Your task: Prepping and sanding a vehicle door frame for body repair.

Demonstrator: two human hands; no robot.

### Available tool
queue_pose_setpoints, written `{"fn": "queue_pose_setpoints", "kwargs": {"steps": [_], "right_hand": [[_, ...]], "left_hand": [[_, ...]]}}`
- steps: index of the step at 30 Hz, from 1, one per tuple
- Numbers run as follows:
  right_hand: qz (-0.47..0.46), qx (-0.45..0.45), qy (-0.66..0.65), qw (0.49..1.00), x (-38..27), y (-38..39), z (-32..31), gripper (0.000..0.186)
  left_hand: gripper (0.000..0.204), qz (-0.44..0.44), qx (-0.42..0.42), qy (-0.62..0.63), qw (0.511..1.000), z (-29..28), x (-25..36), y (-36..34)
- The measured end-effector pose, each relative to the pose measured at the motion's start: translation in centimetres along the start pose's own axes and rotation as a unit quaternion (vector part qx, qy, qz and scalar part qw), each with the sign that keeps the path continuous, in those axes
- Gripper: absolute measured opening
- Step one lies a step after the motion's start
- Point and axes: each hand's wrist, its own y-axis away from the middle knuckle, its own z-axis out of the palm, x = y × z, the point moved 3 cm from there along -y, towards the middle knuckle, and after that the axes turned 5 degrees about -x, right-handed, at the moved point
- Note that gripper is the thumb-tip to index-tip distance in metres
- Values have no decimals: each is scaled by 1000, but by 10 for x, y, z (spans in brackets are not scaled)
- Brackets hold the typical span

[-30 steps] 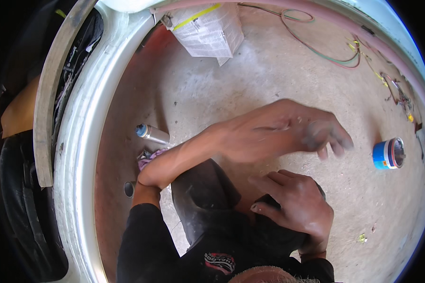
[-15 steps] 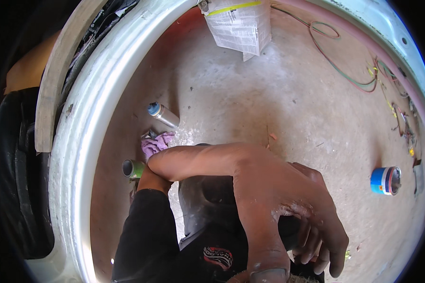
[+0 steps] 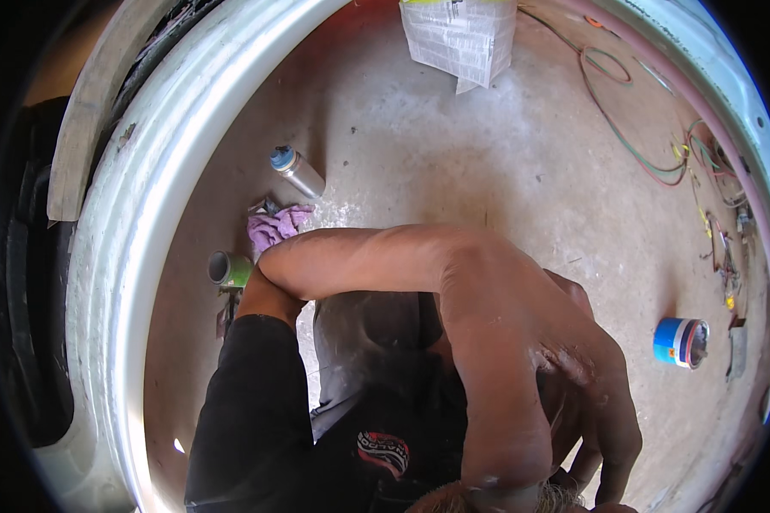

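My left hand (image 3: 543,342) is raised close in front of me at the lower middle, bent down at the wrist. Its thumb (image 3: 505,445) points toward the lower edge, over a bit of hair, and the fingers curve downward apart from it. I see nothing held between them, though the fingertips are partly hidden. The bare left forearm (image 3: 359,261) crosses from a bent elbow at the left, below a black sleeve (image 3: 248,402). Pale dusty residue marks the skin between thumb and fingers. My right hand is out of view.
A pale curved metal frame (image 3: 115,256) surrounds the concrete floor (image 3: 402,145). On the floor are a steel bottle (image 3: 301,174), a purple cloth (image 3: 275,224), a green can (image 3: 231,268), a blue can (image 3: 681,342), a paper-covered block (image 3: 460,43) and hoses (image 3: 603,124).
The view has tilted, so the paper-covered block sits higher and further right. My left hand has shifted slightly right, its fingers still pointing down.
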Motion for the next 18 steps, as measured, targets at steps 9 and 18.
{"fn": "queue_pose_setpoints", "kwargs": {"steps": [9,18], "right_hand": [[18,6,-18,1000,6,3,13,49],[23,32,-25,999,2,5,9,51]], "left_hand": [[72,-17,16,-20,1000,-1,-13,2],[68,-35,1,-31,999,-13,-22,4]]}}
